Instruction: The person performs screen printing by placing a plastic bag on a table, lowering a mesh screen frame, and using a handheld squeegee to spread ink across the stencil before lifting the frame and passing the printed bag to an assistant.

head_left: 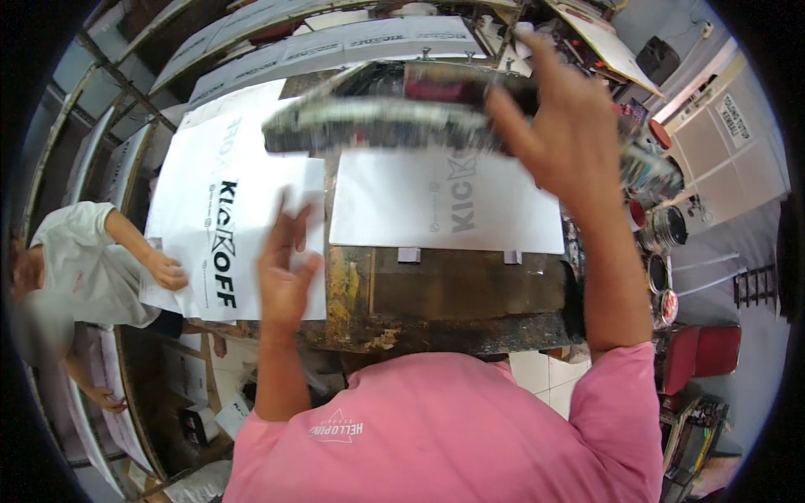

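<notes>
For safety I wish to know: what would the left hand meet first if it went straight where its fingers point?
The left hand probably meets the stained frame near its left end; depth is unclear.

Before me, the printed sheet (511, 218) is smooth, matt white paper; my screen-printing frame (386, 121) looks rough, crusted with ink; my worktable (348, 293) is worn, stained wood; my pink T-shirt (470, 427), soft matt cloth; the paint tins (668, 228), smeared metal
</notes>
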`<state>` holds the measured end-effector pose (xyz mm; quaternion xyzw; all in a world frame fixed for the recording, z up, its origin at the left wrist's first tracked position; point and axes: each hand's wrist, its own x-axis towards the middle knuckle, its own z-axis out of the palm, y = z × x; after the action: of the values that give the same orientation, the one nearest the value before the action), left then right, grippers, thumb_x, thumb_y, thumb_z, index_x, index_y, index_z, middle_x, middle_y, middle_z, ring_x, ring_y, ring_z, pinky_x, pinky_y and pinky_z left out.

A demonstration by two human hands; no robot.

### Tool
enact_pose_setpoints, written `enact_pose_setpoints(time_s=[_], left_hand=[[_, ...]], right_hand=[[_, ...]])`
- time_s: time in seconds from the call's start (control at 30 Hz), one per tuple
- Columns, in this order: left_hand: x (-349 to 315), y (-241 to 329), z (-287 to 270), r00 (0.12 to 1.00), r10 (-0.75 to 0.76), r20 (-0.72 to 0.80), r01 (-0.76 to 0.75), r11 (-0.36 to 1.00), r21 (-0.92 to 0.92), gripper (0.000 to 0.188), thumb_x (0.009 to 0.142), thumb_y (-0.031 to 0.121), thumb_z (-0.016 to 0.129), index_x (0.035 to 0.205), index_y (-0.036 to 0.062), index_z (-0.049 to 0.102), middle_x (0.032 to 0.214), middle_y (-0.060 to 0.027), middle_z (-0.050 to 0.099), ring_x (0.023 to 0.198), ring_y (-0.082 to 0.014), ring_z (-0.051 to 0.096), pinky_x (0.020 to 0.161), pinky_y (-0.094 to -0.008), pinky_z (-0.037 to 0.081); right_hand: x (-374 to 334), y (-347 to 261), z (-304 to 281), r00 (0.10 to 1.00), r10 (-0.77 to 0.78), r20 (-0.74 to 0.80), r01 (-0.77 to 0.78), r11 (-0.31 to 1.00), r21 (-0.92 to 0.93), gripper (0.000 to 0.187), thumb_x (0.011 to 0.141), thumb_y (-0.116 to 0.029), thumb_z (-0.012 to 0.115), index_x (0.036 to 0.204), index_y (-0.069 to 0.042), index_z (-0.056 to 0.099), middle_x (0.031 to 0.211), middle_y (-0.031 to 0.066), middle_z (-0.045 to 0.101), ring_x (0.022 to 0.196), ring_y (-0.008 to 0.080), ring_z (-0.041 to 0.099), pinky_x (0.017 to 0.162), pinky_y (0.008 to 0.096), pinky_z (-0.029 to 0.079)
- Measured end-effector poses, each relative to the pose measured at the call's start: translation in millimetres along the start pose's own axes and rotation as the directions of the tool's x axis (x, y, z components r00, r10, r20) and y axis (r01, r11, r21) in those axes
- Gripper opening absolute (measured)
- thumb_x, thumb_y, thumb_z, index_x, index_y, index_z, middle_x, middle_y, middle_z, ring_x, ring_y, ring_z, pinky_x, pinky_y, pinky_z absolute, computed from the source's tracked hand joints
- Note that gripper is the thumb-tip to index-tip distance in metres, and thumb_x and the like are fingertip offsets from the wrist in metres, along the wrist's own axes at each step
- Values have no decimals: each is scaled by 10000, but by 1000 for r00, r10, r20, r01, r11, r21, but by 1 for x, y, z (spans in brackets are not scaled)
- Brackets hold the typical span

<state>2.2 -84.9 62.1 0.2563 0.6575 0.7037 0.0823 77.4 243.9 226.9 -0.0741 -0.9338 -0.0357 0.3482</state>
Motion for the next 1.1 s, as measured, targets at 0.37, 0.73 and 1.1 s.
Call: enact_pose_setpoints(time_s=[0.37, 0.73, 1.1], left_hand=[[-72, -71, 76, 738, -648, 187, 537, 396, -745, 1129, 912, 869, 392, 1510, -79, 263, 1442, -278, 472, 1375, -409, 492, 1194, -560, 386], [-98, -115, 66, 717, -682, 143, 519, 386, -762, 1193, 855, 937, 320, 1467, -85, 363, 1415, -284, 525, 1327, -417, 543, 1170, -612, 403], [-104, -124, 60, 753, -637, 165, 537, 450, -714, 1301, 805, 951, 412, 1573, -82, 220, 1541, -315, 428, 1390, -447, 506, 1168, -646, 394]], right_hand=[[-177, -13, 80, 796, -98, 597, -142, 929, 342, 368, 859, -348, 770, 1115, -88, 726, 985, 130, 690, 937, 348, 653, 822, 481, 510], [-156, 15, 191, 882, -152, 445, -9, 941, 339, 503, 737, -270, 848, 1162, -89, 649, 998, 84, 598, 949, 309, 615, 762, 446, 543], [30, 121, 355, 890, -203, 409, 121, 969, 218, 360, 948, -467, 666, 1033, -118, 690, 961, 123, 695, 941, 356, 691, 780, 492, 551]])
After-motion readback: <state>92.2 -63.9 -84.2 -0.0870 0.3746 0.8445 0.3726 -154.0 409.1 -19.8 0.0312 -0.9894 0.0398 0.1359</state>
